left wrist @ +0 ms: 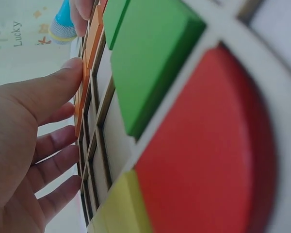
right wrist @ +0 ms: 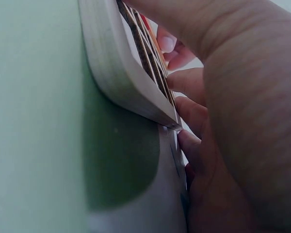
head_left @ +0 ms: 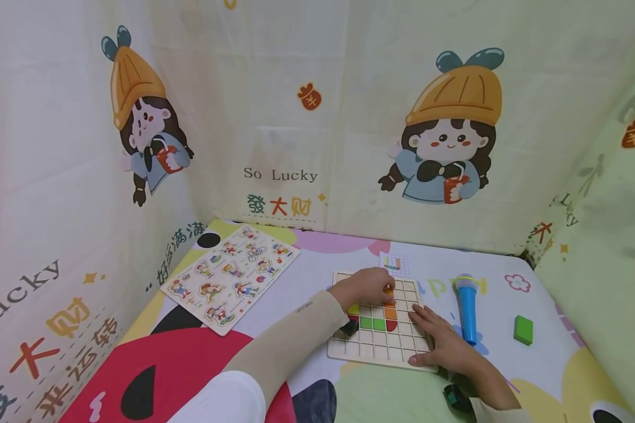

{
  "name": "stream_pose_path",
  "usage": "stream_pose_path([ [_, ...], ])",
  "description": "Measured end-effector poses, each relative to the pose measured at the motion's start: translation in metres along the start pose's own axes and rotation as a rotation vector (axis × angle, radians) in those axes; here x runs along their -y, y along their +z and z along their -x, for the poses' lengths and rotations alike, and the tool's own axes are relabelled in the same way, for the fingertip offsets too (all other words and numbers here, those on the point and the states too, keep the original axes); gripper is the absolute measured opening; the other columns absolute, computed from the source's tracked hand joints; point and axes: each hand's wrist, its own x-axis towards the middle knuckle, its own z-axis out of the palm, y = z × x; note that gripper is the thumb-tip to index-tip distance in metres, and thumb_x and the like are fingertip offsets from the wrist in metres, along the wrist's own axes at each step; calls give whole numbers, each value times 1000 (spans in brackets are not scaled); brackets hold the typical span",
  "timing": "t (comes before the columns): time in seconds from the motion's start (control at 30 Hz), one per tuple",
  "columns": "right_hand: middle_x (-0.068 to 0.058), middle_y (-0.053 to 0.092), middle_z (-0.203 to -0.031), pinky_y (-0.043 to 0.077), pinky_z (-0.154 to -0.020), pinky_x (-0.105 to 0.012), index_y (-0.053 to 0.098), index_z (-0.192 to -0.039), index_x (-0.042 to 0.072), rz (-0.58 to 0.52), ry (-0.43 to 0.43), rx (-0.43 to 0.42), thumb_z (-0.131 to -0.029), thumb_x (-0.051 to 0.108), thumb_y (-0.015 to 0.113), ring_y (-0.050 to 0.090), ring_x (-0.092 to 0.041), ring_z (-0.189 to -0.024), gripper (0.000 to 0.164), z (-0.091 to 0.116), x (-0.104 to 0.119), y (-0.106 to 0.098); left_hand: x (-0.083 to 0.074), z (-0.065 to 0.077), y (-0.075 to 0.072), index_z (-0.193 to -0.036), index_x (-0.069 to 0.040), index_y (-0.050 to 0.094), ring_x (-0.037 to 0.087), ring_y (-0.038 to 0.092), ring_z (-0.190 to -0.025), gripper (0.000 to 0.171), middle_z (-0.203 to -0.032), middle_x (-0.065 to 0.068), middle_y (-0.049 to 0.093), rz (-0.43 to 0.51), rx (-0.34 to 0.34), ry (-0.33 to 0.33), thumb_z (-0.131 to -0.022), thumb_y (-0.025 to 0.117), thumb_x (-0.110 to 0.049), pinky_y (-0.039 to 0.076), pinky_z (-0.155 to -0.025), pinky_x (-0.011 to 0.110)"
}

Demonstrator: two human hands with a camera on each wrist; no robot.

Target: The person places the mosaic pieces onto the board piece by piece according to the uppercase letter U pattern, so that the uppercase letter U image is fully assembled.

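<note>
A wooden grid board [head_left: 367, 351] lies on the table under both hands. My left hand [head_left: 367, 286] reaches over its upper part and pinches an orange block [head_left: 389, 291] between thumb and index finger. In the left wrist view, that thumb [left wrist: 70, 73] is right at the orange pieces in the grid. Green blocks [head_left: 373, 324], a red curved block [left wrist: 208, 150] and a yellow block [left wrist: 121, 206] also sit on the board. My right hand [head_left: 444, 341] rests on the board's right edge with fingers spread and thumb near the front corner.
A picture puzzle board [head_left: 230, 276] lies at the left. Behind the grid board is a small pattern card [head_left: 402, 264]. To the right lie a blue toy microphone [head_left: 468, 311] and a loose green block [head_left: 523, 330]. Printed curtains [head_left: 349, 147] enclose the table.
</note>
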Motion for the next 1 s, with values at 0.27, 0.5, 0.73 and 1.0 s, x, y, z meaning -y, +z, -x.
stream_pose_path([
  [0.27, -12, 22, -158, 17, -102, -71, 39, -149, 9, -13, -37, -8, -68, 62, 77, 11, -43, -143, 104, -6, -1, 3, 8, 9, -6, -113, -23, 70, 6, 52, -89, 35, -100, -12, 59, -16, 4, -9, -90, 65, -48, 43, -84, 23],
  [0.5, -14, 23, -158, 18, -102, -70, 39, -149, 7, -8, -45, -1, -67, 63, 77, 12, -45, -142, 106, -6, -3, 6, 32, 43, -18, -119, -20, 69, 8, 55, -102, 34, -112, -7, 62, -85, -39, -11, -93, 64, -41, 44, -90, 27],
  [0.73, -15, 23, -157, 17, -101, -71, 39, -148, 5, -32, -74, -11, -69, 59, 79, 13, -47, -141, 104, -5, -12, -4, 65, 100, -37, -122, -17, 68, 13, 56, -106, 36, -115, -2, 61, -93, -70, -94, -93, 64, -38, 44, -93, 31],
  [1.0, -16, 25, -157, 20, -101, -70, 39, -148, 4, -62, -47, 20, -76, 54, 76, 15, -48, -141, 95, -9, -30, -10, 109, 158, -46, -122, -13, 67, 18, 56, -109, 42, -116, 1, 61, -91, -125, -187, -90, 67, -40, 45, -93, 36],
])
